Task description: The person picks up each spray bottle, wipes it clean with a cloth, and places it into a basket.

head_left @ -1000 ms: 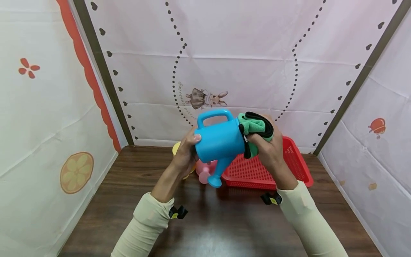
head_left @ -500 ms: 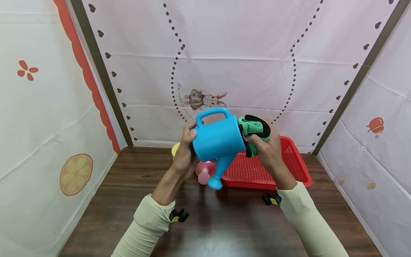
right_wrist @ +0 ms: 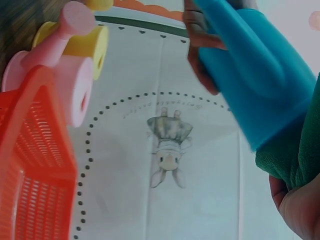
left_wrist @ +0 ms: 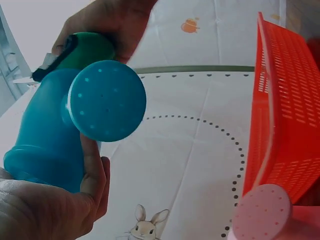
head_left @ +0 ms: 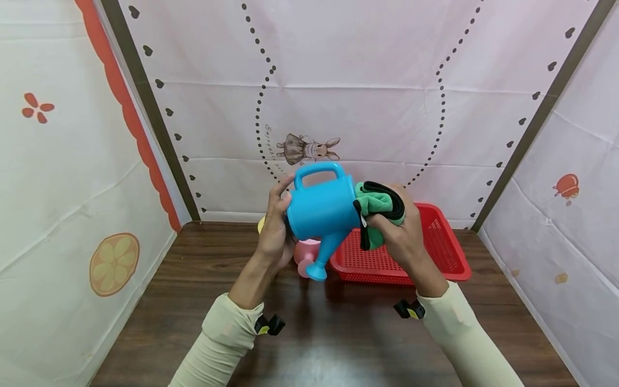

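Centrally, a blue watering can (head_left: pixel 321 208) is held sideways above a brown table (head_left: pixel 309 344), spout downward.
Both forearms are stretched forward and angled inward; one end of the can is clasped by the left hand (head_left: pixel 274 231), thumb laid against its side. At the other end, a bunched green cloth (head_left: pixel 377 203) is gripped by the right hand (head_left: pixel 406 228) and held against the can. Beyond, a pink watering can (head_left: pixel 305 250) is set beside a red basket (head_left: pixel 445 242).
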Available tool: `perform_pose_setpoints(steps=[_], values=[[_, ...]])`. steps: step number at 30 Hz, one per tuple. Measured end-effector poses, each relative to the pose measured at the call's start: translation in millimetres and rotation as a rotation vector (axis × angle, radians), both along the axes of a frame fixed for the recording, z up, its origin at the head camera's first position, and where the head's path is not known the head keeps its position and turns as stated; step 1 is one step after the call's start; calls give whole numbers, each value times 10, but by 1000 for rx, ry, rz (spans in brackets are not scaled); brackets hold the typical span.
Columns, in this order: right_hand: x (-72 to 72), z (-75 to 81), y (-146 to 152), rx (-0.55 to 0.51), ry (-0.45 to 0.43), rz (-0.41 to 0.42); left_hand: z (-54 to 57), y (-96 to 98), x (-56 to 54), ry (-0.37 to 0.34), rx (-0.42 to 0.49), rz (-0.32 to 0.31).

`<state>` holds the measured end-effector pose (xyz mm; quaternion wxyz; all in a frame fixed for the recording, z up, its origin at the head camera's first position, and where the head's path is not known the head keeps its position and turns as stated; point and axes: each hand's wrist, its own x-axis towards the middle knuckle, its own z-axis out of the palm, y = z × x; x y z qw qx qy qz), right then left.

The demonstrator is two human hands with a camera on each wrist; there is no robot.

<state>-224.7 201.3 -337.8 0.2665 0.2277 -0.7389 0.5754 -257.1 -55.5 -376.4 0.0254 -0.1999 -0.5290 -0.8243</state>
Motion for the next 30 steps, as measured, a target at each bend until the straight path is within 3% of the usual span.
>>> perform_pose_setpoints(steps=[6, 11, 13, 17, 22, 30], values=[[-32, 84, -46, -24, 49, 33, -84, -28, 2, 39, -30, -42], [-66, 123, -34, -81, -26, 25, -126, -96, 6, 167, -51, -152], [-68, 139, -29, -90, -44, 22, -131, -123, 12, 222, -88, -161], [-93, 149, -14, -95, -64, 3, -125, -143, 26, 295, -158, -118], [-142, 129, 6, -113, -66, -16, -148, -116, 42, 318, -151, -93], [-194, 4, 38, -118, -118, -7, -231, -30, 38, 269, -52, -24]])
